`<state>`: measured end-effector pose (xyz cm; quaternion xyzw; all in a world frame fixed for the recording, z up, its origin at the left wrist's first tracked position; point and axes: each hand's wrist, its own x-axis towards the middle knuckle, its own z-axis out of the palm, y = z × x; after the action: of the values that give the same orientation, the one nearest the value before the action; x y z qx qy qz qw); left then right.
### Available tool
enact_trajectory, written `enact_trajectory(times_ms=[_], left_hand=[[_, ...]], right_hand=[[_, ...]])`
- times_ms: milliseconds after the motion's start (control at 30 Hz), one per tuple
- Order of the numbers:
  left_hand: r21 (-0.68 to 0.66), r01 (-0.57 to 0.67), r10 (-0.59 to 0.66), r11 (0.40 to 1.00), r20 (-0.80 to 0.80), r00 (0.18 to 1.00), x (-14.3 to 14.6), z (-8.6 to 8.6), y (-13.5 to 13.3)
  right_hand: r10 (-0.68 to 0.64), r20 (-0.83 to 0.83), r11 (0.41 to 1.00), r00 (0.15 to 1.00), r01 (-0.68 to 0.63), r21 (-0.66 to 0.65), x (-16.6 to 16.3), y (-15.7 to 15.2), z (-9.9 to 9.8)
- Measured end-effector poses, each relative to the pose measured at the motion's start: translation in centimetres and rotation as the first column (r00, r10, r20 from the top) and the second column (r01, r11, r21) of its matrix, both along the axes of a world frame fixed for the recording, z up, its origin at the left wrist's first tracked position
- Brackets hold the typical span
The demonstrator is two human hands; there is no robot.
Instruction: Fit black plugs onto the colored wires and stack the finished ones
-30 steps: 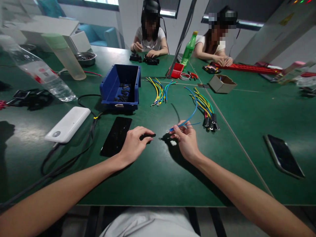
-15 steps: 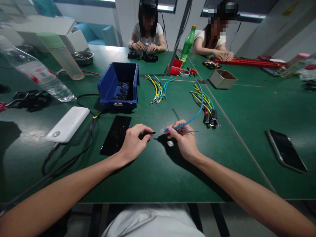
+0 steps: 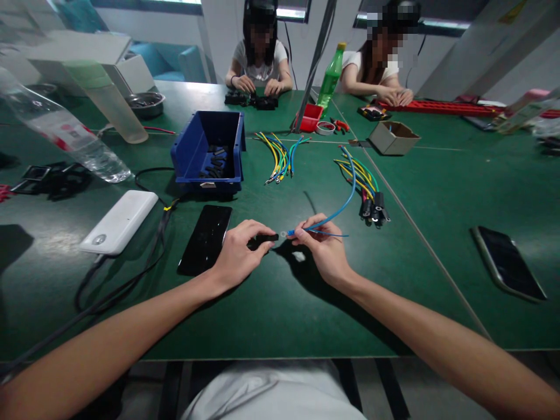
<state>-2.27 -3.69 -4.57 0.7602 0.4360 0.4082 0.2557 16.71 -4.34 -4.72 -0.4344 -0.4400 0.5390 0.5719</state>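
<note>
My left hand [image 3: 238, 254] is closed in a pinch on a small black sleeve [image 3: 266, 238] just above the green table [image 3: 271, 309]. My right hand [image 3: 321, 248] pinches a blue wire [image 3: 341, 210] near its metal ring end, which almost touches the sleeve's tip. The wire arcs back to a bundle of coloured wires with black sleeves [image 3: 365, 186]. A second bundle of coloured wires [image 3: 280, 154] lies farther back. A blue bin [image 3: 210, 151] holding more black sleeves stands behind my left hand.
A black phone [image 3: 205, 239], a white power bank [image 3: 120, 221] with its cable, and a water bottle [image 3: 65, 131] lie to the left. Another phone [image 3: 507, 262] is at the right. A cardboard box [image 3: 394, 139] and two people working sit at the far side.
My hands have drawn closer together; the wire's ring end now nearly meets the black sleeve. The blue wire's loop has dropped lower over the table.
</note>
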Motion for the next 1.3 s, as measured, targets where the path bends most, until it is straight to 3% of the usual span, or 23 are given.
enact_trajectory(times_ms=[1300], left_hand=[[0.061,0.044,-0.043,0.997,-0.018,0.999,-0.08,0.26,-0.30]], right_hand=[[0.022,0.072,1.000,0.997,-0.022,0.001,-0.17,-0.25,0.07]])
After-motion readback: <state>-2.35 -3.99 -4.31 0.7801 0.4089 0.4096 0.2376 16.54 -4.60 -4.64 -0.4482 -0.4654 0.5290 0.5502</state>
